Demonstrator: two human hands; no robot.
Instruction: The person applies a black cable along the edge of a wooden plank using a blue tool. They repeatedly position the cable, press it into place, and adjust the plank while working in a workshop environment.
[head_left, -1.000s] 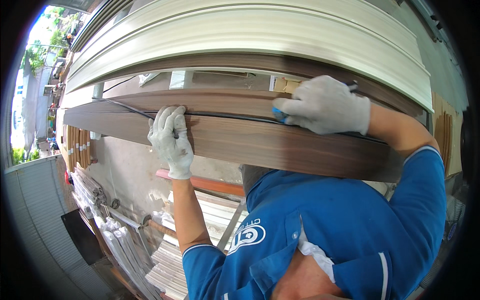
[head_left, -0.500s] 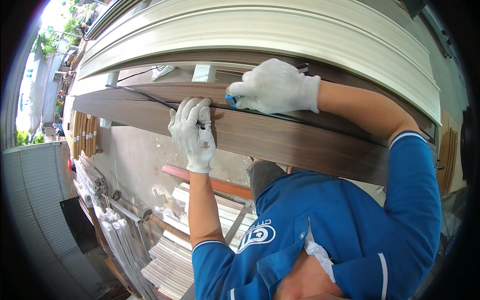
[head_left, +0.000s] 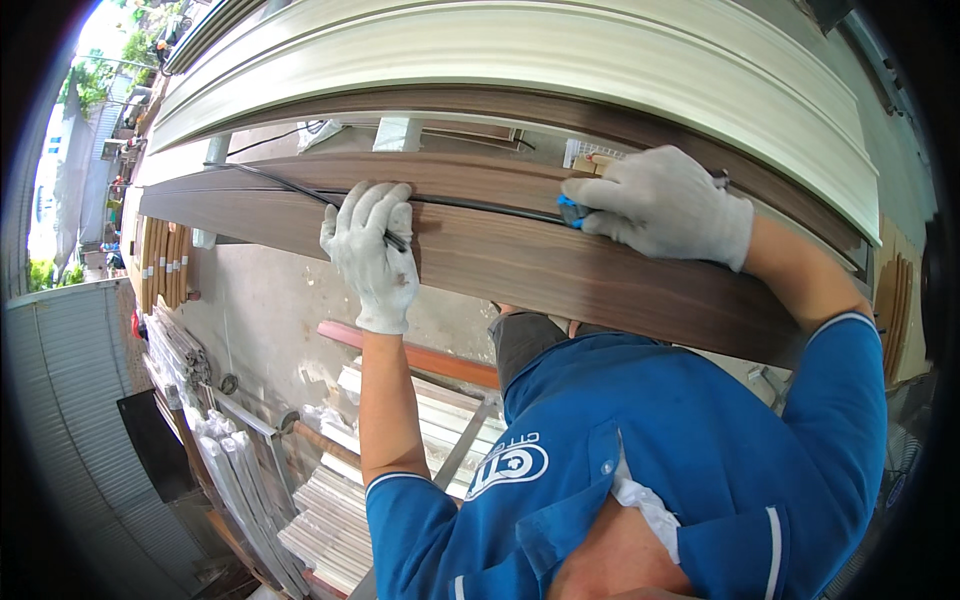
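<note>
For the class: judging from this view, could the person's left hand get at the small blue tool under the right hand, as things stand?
Probably yes. The left hand rests on the same brown board as the blue tool, and only bare board and the thin black strip lie between them. The right hand covers most of the tool, though.

The long board [head_left: 520,265] shows a dark brown wood grain with a smooth, matt face, and a thin black strip [head_left: 300,190] that looks like rubber runs along it. Both the left hand [head_left: 372,250] and the right hand [head_left: 665,200] wear white knitted cloth gloves. The cream profiled panels [head_left: 560,60] above look smooth and faintly glossy, the blue shirt [head_left: 640,450] is soft cloth
</note>
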